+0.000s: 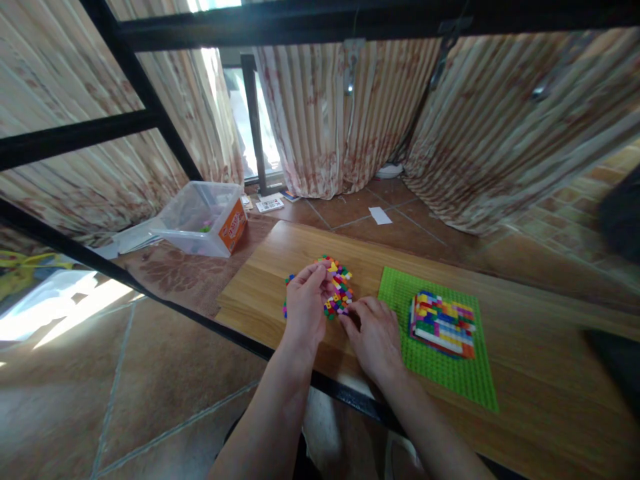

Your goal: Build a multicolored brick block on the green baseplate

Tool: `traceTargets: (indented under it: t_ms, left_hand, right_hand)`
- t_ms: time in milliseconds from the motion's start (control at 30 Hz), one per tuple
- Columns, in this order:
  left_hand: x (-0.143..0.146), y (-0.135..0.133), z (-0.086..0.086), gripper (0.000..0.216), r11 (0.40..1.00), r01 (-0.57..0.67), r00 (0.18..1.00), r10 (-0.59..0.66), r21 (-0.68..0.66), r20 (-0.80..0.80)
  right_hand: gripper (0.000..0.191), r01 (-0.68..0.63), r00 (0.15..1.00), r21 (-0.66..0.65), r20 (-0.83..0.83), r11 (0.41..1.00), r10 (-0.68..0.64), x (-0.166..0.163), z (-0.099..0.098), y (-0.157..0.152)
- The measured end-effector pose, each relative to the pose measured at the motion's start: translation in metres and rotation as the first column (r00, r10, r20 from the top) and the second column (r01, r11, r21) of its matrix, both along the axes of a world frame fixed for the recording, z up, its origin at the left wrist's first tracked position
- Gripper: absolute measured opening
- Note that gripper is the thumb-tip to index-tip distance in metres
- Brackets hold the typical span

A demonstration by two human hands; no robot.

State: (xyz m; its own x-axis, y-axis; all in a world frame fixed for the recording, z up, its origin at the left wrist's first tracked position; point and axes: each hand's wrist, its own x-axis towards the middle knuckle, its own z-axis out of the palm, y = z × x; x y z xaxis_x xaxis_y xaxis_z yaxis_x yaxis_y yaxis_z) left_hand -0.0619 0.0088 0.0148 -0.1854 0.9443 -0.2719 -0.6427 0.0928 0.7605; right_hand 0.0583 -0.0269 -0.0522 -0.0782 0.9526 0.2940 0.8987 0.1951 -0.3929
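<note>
A loose pile of small coloured toy bricks (341,287) lies on the wooden table. Over its left part is my left hand (306,303), thumb and fingers pinched together; whatever they hold is too small to make out. My right hand (375,333) rests low at the pile's right edge, fingers curled in by a purple brick. What sits between those fingertips is hidden. To the right, a green baseplate (450,383) carries a block of stacked bricks (443,323) in many colours, with a white strip along its near side.
The wooden table (530,353) has a dark front edge. A clear plastic bin (200,227) with an orange label stands on a mat at the left. A black metal frame (320,30) crosses above. Paper (380,215) lies on the tiled floor, and curtains hang behind.
</note>
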Motion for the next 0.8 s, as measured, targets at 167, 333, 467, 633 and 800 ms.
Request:
traceTargets:
  t_ms: [167,333,467,633,800]
  left_hand:
    - [0.000,0.003,-0.008,0.016,0.999,0.049,0.980,-0.052,-0.020,-0.193]
    - [0.009,0.000,-0.018,0.010,0.937,0.348,0.817,-0.316,-0.024,-0.482]
    - [0.016,-0.004,-0.019,0.008,0.856,0.517,0.744,-0.453,-0.007,-0.491]
    - [0.026,-0.005,-0.014,0.006,0.864,0.502,0.795,-0.449,0.028,-0.408]
    - [0.037,-0.007,-0.013,0.006,0.859,0.510,0.796,-0.449,0.050,-0.406]
  right_hand:
    - [0.015,-0.028,0.985,0.122,-0.167,0.992,0.048,0.012,0.006,-0.001]
    - [0.018,0.024,0.951,0.240,-0.304,0.970,0.051,0.026,0.019,-0.005]
    - [0.015,0.032,0.916,0.215,-0.397,0.976,0.057,0.032,0.024,-0.010]
    - [0.016,0.068,0.753,0.109,-0.657,0.992,0.020,0.037,0.023,-0.011]
    - [0.017,0.100,0.544,0.022,-0.838,0.995,-0.036,0.041,0.025,-0.011]
